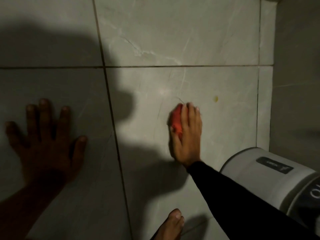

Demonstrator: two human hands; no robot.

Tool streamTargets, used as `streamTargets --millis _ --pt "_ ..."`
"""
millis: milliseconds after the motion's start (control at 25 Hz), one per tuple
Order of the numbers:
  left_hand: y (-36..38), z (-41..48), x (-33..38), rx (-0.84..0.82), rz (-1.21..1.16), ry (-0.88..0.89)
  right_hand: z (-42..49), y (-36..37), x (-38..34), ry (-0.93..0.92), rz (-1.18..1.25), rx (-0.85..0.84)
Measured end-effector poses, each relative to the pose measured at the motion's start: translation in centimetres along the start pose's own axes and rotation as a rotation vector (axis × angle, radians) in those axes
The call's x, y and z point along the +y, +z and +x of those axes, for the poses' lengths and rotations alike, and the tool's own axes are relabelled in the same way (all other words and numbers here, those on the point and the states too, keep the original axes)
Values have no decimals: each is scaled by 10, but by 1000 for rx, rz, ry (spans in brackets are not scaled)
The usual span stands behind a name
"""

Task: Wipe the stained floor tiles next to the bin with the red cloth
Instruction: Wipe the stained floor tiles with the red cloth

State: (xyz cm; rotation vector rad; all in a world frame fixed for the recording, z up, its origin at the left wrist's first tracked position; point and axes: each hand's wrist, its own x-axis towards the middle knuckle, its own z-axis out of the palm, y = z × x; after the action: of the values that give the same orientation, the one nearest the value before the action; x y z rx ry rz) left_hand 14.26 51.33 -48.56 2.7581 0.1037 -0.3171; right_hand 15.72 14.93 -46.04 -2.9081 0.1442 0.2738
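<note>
My right hand point(187, 135) presses a bunched red cloth point(176, 121) flat against a pale marbled floor tile point(225, 129); only the cloth's left part shows past my fingers. A small yellow stain point(216, 99) sits on the same tile, up and to the right of the fingertips and apart from the cloth. The white bin point(270, 177) with a dark label stands at the lower right, beside my black sleeve. My left hand point(46, 141) lies flat on the shadowed tile at the left, fingers spread, holding nothing.
A grey wall point(297, 84) runs down the right side behind the bin. Dark grout lines point(110, 104) cross the floor. A bare foot point(173, 224) rests at the bottom middle. My own shadow covers the left tiles.
</note>
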Motion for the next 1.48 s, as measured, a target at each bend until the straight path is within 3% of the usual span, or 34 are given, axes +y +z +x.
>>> streamTargets --millis 80,160,200,280,360,440,560,600,640,720,800,840,920,1000,1080,1120,1200,1280,1360,1400,1480 --pt "-1 -1 0 8 -9 -4 2 -13 40 195 67 76" --pt "1 0 1 10 3 3 66 -23 58 587 148 212" --pt "2 0 0 13 9 6 98 -28 57 648 134 243" --pt "4 0 -1 32 -3 27 115 -23 46 376 56 213" --pt "4 -1 -2 37 -15 20 68 -16 41 144 20 122" --pt "2 0 -2 33 4 3 26 -22 49 265 45 129" --pt "5 -1 1 39 121 -19 93 -22 21 750 97 265" --pt "5 -2 1 45 141 -17 128 -19 -10 727 96 285" --pt "5 -2 1 48 149 -7 151 -14 -43 574 74 283" --pt "4 -1 -2 46 175 5 144 9 -101 -1 -4 229" --pt "5 -1 -1 64 185 12 78 21 -117 -393 -77 -3" --pt "5 -3 -1 68 186 13 44 15 -110 -466 -125 -102" --pt "5 -2 0 76 188 21 24 -2 -80 -425 -128 -124" --pt "7 -1 0 79 191 30 64 -7 -85 -136 -16 -10" --pt "7 -1 -1 76 196 38 121 5 -134 114 48 195" --pt "7 -1 -2 75 203 40 132 14 -162 77 60 224" --pt "7 0 -2 64 200 37 96 32 -182 -254 60 106" --pt "7 -1 -2 54 175 25 24 29 -146 -521 21 -129" --pt "7 -1 -2 50 167 20 -8 3 -80 -535 -59 -194" --pt "6 -1 -1 54 163 21 0 -6 -48 -457 -91 -132" --pt "5 -1 0 65 156 22 52 -21 -9 -24 -41 51"
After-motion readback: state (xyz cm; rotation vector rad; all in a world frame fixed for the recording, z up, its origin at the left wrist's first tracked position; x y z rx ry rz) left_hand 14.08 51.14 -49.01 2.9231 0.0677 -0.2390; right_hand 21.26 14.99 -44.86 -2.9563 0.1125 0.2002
